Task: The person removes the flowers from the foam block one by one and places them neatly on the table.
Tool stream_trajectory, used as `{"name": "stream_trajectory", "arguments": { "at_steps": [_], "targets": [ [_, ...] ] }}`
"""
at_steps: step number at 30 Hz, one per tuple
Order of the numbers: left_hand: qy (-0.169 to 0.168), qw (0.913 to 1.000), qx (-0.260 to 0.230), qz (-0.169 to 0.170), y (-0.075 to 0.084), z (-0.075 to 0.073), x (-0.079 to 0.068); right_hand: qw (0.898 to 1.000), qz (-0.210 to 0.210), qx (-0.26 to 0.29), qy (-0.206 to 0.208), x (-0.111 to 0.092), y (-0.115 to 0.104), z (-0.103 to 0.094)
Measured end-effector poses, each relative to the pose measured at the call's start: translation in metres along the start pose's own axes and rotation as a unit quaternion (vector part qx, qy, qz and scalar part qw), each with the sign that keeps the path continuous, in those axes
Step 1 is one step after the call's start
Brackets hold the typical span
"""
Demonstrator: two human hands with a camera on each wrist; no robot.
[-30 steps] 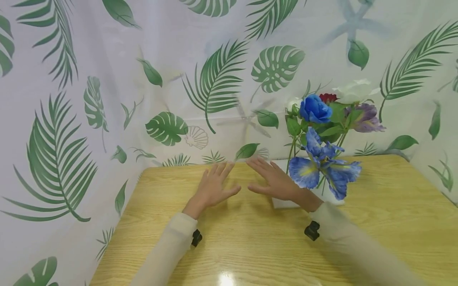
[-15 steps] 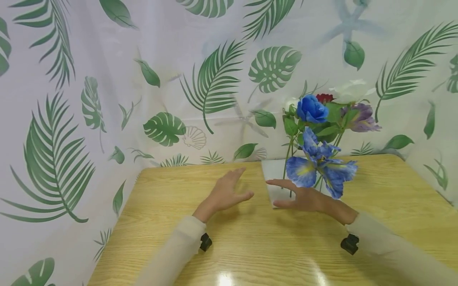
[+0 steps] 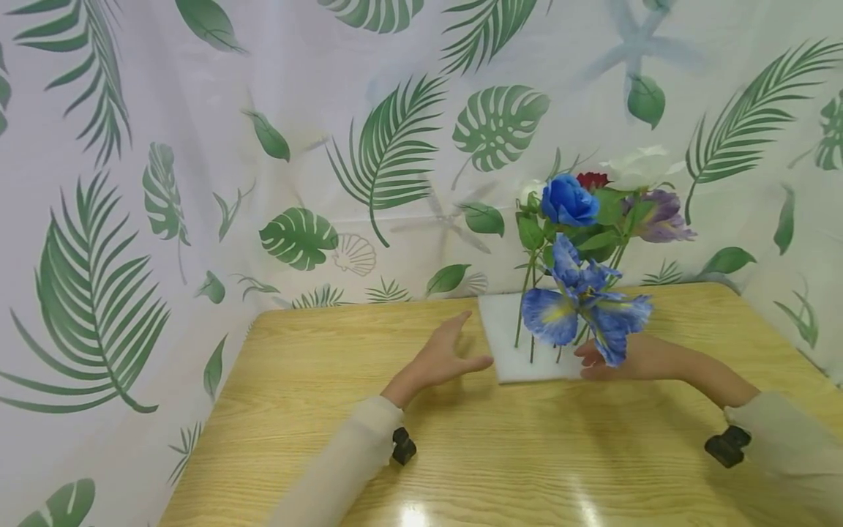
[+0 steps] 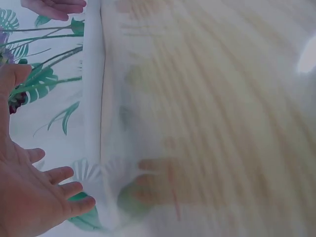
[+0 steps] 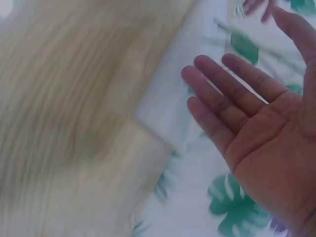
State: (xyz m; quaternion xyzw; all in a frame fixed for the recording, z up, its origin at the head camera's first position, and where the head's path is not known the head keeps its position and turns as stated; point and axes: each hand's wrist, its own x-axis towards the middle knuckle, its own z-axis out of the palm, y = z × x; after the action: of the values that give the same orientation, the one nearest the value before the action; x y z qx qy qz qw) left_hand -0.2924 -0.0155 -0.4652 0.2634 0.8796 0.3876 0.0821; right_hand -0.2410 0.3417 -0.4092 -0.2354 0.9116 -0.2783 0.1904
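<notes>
Several artificial flowers stand upright with their stems in a white foam board (image 3: pixel 508 357) on the table. A blue iris (image 3: pixel 553 315) leans toward the front, and a blue rose (image 3: pixel 569 200) rises behind it. My left hand (image 3: pixel 440 357) hovers just left of the board, fingers spread and holding nothing; its palm (image 4: pixel 29 192) shows in the left wrist view. At the board's right front, my right hand (image 3: pixel 648 359) is partly hidden behind the iris bloom. Seen from the right wrist, that palm (image 5: pixel 266 143) holds nothing and its fingers are extended.
A purple flower (image 3: pixel 661 217), a white bloom (image 3: pixel 642 170) and a small red flower (image 3: pixel 593 180) belong to the same group. Behind the wooden table (image 3: pixel 329 366) hangs a white curtain (image 3: pixel 395 271) printed with green leaves, close along the back edge.
My right hand has moved from the board's left side, past the front stems, to its right side. My left hand has come rightward, close to the board's left edge.
</notes>
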Motion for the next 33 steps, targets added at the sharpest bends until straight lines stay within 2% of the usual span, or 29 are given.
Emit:
{"name": "stream_trajectory", "arguments": {
  "at_steps": [2,4,6,9,12,16,19,23,27,29,33],
  "targets": [
    [-0.007,0.9997,-0.024,-0.005,0.001,0.005,0.004,0.998,0.048,-0.037,0.022,-0.004,0.010,-0.007],
    [-0.009,0.9993,-0.035,-0.007,0.002,0.011,0.008,0.996,0.059,-0.035,0.053,-0.006,0.021,-0.012],
    [-0.011,0.9989,-0.044,-0.007,0.004,0.016,0.010,0.995,0.037,-0.012,0.089,-0.005,0.032,-0.015],
    [-0.011,0.9984,-0.054,-0.011,0.009,0.023,0.013,0.991,-0.029,0.029,0.126,-0.001,0.049,-0.015],
    [-0.011,0.9978,-0.063,-0.015,0.011,0.029,0.016,0.989,-0.039,0.046,0.138,0.006,0.061,-0.010],
    [-0.008,0.9976,-0.066,-0.021,0.012,0.035,0.021,0.991,-0.022,0.044,0.127,0.013,0.071,-0.003],
    [-0.008,0.9973,-0.066,-0.031,0.013,0.038,0.024,0.994,-0.001,0.004,0.110,0.016,0.074,0.002],
    [-0.014,0.9968,-0.061,-0.051,0.013,0.041,0.026,0.996,0.038,-0.041,0.067,0.016,0.071,0.004],
    [-0.019,0.9962,-0.050,-0.069,0.013,0.042,0.029,0.995,0.091,-0.038,0.026,0.015,0.065,0.002],
    [-0.019,0.9963,-0.043,-0.072,0.012,0.041,0.030,0.993,0.113,-0.040,0.016,0.015,0.062,0.002],
    [-0.020,0.9965,-0.032,-0.075,0.013,0.039,0.031,0.991,0.129,-0.036,0.014,0.016,0.059,0.002]
  ]
}}
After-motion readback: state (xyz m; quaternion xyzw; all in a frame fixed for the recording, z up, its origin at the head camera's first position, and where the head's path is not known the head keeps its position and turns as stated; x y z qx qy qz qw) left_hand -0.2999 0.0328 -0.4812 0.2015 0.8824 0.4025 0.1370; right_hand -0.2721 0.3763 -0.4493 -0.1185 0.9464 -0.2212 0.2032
